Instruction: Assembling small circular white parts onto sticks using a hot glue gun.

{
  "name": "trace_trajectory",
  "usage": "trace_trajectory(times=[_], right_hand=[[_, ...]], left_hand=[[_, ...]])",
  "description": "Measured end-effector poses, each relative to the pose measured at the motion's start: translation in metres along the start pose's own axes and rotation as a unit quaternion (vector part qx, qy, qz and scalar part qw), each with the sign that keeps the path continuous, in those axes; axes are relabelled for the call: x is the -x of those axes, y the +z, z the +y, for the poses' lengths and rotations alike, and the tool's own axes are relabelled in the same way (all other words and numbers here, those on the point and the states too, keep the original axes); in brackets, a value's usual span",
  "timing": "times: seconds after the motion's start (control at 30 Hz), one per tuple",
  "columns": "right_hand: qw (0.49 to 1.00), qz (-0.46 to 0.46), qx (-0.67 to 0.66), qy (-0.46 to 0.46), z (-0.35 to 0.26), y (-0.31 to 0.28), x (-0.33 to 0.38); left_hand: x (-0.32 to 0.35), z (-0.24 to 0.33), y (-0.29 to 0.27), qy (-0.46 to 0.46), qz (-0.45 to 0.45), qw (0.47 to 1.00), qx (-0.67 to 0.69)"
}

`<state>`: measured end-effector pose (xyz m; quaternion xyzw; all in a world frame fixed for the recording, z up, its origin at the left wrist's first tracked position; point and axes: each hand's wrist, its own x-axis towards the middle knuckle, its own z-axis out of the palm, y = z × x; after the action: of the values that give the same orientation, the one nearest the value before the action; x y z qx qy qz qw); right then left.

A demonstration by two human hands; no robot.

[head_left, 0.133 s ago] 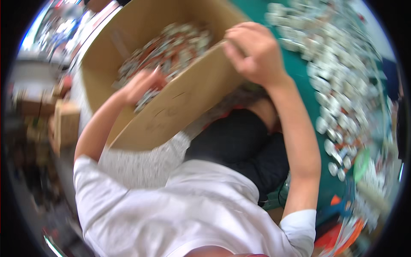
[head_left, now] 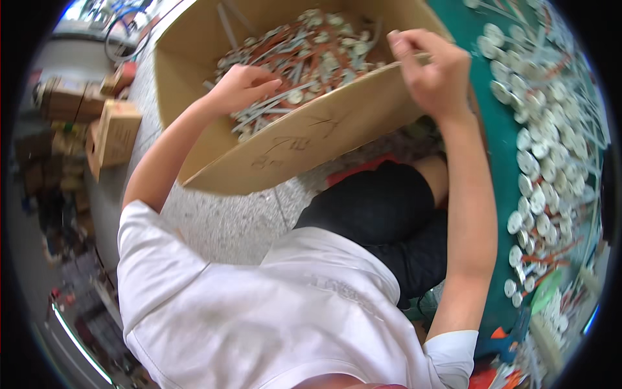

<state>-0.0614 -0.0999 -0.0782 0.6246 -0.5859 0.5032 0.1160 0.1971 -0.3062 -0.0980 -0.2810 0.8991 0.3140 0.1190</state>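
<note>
A large brown cardboard box point(head_left: 285, 150) stands tilted in front of me, with handwritten marks on its near wall. Inside lies a heap of thin grey and orange-brown strips with round pale heads point(head_left: 317, 48). My left hand point(head_left: 241, 89) is over the near left part of this heap, its fingers loosely bent and a gap showing between them. I see nothing held in it; the fingertips are close to the pale strips, and contact is unclear. At the box's near right, my right hand point(head_left: 435, 72) grips the top edge of the wall, fingers bent over it.
To the right, a green surface point(head_left: 483, 139) bears a long pile of round white-headed pieces point(head_left: 547, 155). A green piece point(head_left: 546, 292) and orange scraps are at its near end. Cartons point(head_left: 118, 133) stand on the left, and a bicycle point(head_left: 127, 34) is at the far left.
The box and both hands appear farther right in the picture. My left hand shows slightly higher over the heap, and the blur has lessened. My right hand stays on the box edge.
</note>
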Motion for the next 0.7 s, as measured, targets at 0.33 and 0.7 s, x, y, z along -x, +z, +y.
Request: trace_trajectory(times=[0.33, 0.7], right_hand=[[0.897, -0.216, 0.251, 0.294, 0.021, 0.042, -0.022], [0.933, -0.132, 0.206, 0.263, 0.030, 0.046, -0.011]], left_hand=[[-0.028, -0.135, 0.069, -0.095, -0.222, 0.901, -0.360], [-0.016, -0.197, 0.132, -0.048, -0.108, 0.973, -0.199]])
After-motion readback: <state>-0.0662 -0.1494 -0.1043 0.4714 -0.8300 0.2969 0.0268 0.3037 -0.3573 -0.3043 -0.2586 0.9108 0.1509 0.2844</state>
